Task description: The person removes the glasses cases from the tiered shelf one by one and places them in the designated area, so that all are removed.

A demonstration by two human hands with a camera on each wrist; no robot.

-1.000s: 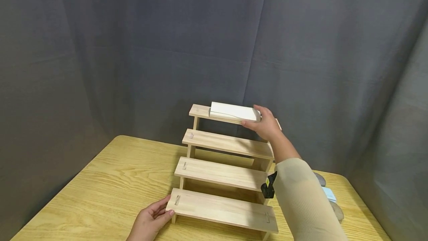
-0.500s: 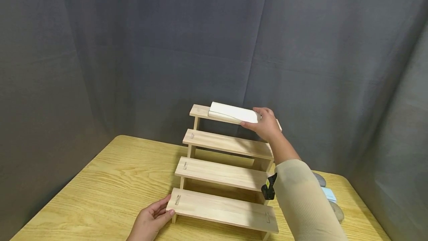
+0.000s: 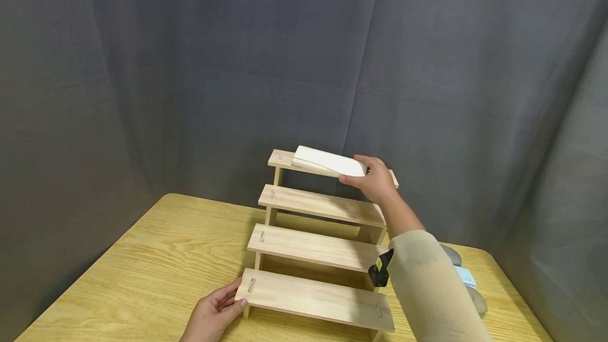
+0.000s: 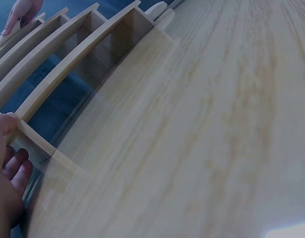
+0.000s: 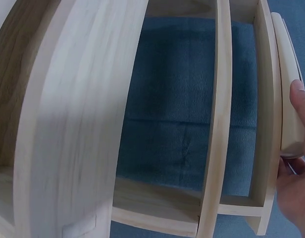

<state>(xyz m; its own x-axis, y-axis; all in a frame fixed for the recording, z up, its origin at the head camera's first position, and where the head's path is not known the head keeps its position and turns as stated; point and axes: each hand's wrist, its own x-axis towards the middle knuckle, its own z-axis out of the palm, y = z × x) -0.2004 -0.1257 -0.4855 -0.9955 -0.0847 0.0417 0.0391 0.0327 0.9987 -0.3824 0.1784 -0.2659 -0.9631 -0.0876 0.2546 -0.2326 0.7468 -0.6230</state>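
Observation:
A wooden stepped display rack with several shelves stands on the table. On its top shelf is a slim white glasses case with a curved flap edge, set slightly askew. My right hand grips the case by its right end, thumb along the front and fingers behind. The right wrist view shows the case right at the top board, with the thumb on its side. Down at the lowest shelf, my left hand pinches the left end, its thumb at the front corner.
Right of the rack, partly behind my right sleeve, lie a dark grey stone, a light blue flat item and a grey-brown stone. A grey curtain hangs behind the wooden table.
My right hand has shifted the glasses case slightly left and toward the front of the top shelf, turning it a little. My left hand keeps its place on the lowest shelf.

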